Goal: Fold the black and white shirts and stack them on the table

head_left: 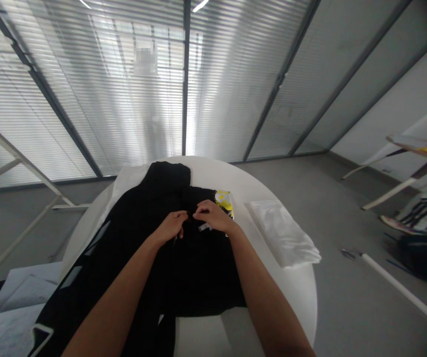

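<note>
Black cloth garment (202, 277) lies spread on round white bench (291, 297); left hand (170, 227) and right hand (211, 218) rest on it, grips curled, close together, pinch on cloth unconfirmed. Yellow-printed packet (223, 203) sits partly under garment's far edge.

A folded plastic bag (282, 233) lies on the round white table (295, 292).
</note>
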`<state>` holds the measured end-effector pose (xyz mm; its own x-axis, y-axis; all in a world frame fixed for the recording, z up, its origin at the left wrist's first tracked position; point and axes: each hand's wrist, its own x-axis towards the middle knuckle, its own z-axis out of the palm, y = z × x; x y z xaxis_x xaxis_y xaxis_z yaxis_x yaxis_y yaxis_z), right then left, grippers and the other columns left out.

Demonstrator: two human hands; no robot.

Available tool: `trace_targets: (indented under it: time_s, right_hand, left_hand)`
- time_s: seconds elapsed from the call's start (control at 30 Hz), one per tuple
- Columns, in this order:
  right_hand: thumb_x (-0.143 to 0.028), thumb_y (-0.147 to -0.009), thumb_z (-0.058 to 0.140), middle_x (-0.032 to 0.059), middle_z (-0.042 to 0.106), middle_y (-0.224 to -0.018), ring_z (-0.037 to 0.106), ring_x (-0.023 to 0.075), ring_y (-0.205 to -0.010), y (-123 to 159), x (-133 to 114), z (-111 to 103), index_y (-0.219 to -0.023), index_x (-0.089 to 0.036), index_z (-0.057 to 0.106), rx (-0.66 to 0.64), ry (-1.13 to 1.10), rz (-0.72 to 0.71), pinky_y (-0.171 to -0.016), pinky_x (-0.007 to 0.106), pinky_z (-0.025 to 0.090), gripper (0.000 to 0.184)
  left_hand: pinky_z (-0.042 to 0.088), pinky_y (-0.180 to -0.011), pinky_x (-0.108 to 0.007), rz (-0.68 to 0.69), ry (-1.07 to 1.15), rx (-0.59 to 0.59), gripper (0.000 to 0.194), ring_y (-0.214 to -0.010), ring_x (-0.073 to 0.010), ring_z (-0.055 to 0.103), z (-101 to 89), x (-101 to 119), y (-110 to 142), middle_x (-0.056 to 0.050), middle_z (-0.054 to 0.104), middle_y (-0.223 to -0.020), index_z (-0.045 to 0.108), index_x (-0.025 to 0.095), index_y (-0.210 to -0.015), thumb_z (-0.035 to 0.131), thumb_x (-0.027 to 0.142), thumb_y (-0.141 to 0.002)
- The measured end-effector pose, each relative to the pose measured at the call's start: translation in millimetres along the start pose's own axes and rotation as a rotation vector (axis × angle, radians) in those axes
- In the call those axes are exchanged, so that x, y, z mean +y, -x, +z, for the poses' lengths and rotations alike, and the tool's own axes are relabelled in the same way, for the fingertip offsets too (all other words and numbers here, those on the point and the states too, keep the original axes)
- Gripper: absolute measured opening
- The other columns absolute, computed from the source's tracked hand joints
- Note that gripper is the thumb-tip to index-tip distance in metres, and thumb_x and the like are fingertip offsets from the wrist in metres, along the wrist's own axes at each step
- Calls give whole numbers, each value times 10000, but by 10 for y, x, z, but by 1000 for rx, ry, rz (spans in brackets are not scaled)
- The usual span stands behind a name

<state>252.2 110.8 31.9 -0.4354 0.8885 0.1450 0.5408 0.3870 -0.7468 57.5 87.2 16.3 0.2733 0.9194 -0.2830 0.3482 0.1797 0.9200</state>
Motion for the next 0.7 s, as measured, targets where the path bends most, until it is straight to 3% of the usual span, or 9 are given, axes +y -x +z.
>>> trace_targets:
  time_s: [0.1, 0.2, 0.43, 0.57, 0.7]
  right_hand:
    - [-301, -826, 669, 90, 603, -1243, 521, 256, -1224, 14, -22, -1, -788, -212, 746, -45, 45, -13, -1074, 463, 375, 124]
    - [-334, -844, 652, 101, 564, -1340, 420, 289, -1335, 19, -43, 16, -796, -218, 744, -72, 79, -5, -1124, 554, 263, 156]
    - [-385, -863, 612, 97, 619, -1279, 408, 246, -1360, 2, 20, 39, -812, -219, 727, -44, -82, -22, -1117, 428, 306, 208]
    - [-433, -867, 595, 58, 704, -1068, 412, 226, -1359, -11, -5, 59, -788, -235, 688, -12, -199, -40, -1120, 397, 294, 233]
    - [-440, -880, 570, 52, 699, -1063, 408, 223, -1362, -14, -22, 77, -791, -228, 656, -28, -230, -47, -1124, 393, 285, 245]
  left_hand:
    - [322, -402, -199, 34, 29, -48, 463, -405, -45, 506, 18, -29, -9, -68, 668, -964, 558, 123, -1234, 450, 435, -910]
    - [331, -425, -195, 67, 48, -68, 553, -431, -47, 483, 12, -39, -3, -32, 637, -826, 509, 100, -1314, 535, 440, -878]
    - [301, -422, -172, 52, 194, -191, 762, -477, -57, 454, -22, 35, 87, 53, 543, -675, 316, 165, -1464, 640, 325, -794]
    - [303, -399, -181, 60, 3, -188, 512, -460, -65, 450, 3, 67, 103, 55, 514, -624, 546, 125, -1201, 639, 415, -790]
    - [337, -383, -205, 46, -150, -200, 378, -424, -81, 476, 17, 62, 87, 23, 556, -619, 590, 120, -933, 561, 480, -821]
